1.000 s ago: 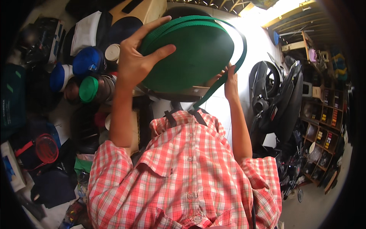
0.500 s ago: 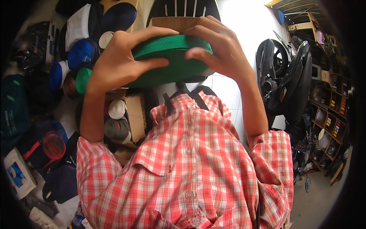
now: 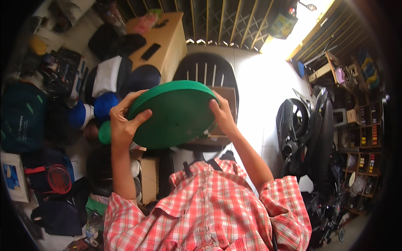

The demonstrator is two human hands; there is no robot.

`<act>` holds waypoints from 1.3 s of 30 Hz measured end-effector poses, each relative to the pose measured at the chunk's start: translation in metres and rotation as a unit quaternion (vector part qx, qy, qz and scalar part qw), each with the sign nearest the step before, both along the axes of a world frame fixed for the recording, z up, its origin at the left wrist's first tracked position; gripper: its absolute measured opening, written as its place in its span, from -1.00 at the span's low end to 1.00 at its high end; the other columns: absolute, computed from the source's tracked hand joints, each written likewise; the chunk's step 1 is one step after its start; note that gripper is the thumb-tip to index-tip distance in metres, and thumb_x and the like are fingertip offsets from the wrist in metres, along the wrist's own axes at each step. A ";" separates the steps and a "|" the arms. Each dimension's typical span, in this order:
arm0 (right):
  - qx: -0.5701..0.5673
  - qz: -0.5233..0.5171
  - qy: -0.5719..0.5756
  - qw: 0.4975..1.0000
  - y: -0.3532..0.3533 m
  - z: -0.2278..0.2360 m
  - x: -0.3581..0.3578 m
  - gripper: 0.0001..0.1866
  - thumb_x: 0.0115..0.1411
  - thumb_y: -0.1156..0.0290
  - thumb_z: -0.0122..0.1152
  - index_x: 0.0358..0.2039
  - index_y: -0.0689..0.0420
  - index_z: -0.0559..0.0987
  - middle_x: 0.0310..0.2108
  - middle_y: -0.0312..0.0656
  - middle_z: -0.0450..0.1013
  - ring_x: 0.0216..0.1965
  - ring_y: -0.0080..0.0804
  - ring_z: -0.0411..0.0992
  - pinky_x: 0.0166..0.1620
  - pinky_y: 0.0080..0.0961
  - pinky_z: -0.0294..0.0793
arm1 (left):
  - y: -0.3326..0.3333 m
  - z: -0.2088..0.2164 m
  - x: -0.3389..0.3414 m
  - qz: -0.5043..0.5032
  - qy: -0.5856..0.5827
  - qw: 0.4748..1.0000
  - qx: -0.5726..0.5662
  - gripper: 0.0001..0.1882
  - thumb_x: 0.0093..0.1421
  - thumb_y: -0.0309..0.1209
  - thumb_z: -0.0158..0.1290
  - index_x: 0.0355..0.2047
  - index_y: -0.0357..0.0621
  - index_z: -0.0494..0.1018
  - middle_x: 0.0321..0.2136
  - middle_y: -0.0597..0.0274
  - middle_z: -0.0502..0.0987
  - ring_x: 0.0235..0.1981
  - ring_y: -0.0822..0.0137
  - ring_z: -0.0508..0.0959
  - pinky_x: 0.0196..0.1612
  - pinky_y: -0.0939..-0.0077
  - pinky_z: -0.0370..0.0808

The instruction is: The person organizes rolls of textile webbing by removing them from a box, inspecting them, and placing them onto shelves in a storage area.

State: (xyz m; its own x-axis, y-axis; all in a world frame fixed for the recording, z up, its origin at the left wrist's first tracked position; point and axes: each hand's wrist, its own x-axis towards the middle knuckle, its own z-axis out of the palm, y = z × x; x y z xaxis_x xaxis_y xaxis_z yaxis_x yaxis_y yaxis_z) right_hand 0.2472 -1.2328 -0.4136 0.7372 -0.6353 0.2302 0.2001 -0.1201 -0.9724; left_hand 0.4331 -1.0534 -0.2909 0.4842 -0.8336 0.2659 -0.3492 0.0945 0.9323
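Note:
A large, flat roll of green webbing [image 3: 173, 119] is held up in front of my chest, its wide round face tilted toward me. My left hand [image 3: 127, 119] grips the left rim, the thumb lying on the face and the fingers around the outer edge. On the opposite rim my right hand [image 3: 222, 112] clasps it in the same way, its fingers mostly hidden behind the roll. Beyond the roll stands a black slatted chair [image 3: 190, 67], with a cardboard box [image 3: 226, 98] partly covered by the roll.
Blue rolls [image 3: 104, 104] and a smaller green roll [image 3: 104, 133] lie to the left, near an open cardboard box [image 3: 149, 178]. A wooden table [image 3: 169, 44] bears a dark phone [image 3: 150, 51]. At right are a motorbike [image 3: 299, 129] and a shelf of thread spools [image 3: 366, 138].
The green roll has tipped so its round face now shows almost whole. My hands have moved down and farther apart around its rim, and the view has shifted upward.

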 end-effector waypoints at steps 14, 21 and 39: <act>0.174 -0.210 -0.151 0.950 -0.082 0.038 -0.064 -0.49 0.30 -0.03 0.03 -0.16 0.27 0.48 -0.32 -0.26 0.43 -0.28 -0.53 0.37 -0.18 -0.53 0.39 | -0.098 0.000 -0.069 -0.051 0.246 0.962 -0.107 -0.53 0.10 -0.24 0.16 -0.08 -0.26 0.35 -0.34 0.28 0.49 -0.31 0.51 0.49 -0.23 0.68 0.40; 0.010 -0.145 -0.089 0.985 -0.155 0.072 -0.137 -0.61 0.28 0.13 0.11 -0.17 0.26 0.48 -0.43 -0.28 0.43 -0.34 -0.57 0.36 -0.26 -0.59 0.35 | -0.162 0.032 -0.136 -0.024 0.102 0.994 -0.034 -0.64 0.15 -0.27 0.16 -0.21 -0.36 0.49 -0.37 0.18 0.58 -0.35 0.48 0.54 -0.32 0.64 0.43; 0.066 -0.181 -0.209 0.959 -0.218 0.088 -0.213 -0.46 0.30 0.25 0.07 0.22 0.24 0.30 0.07 -0.08 0.39 0.02 -0.40 0.38 0.07 -0.48 0.36 | -0.255 0.057 -0.204 -0.071 0.175 0.981 -0.038 -0.52 0.30 -0.11 -0.02 0.00 -0.28 0.38 -0.24 0.17 0.53 -0.31 0.41 0.57 -0.37 0.55 0.53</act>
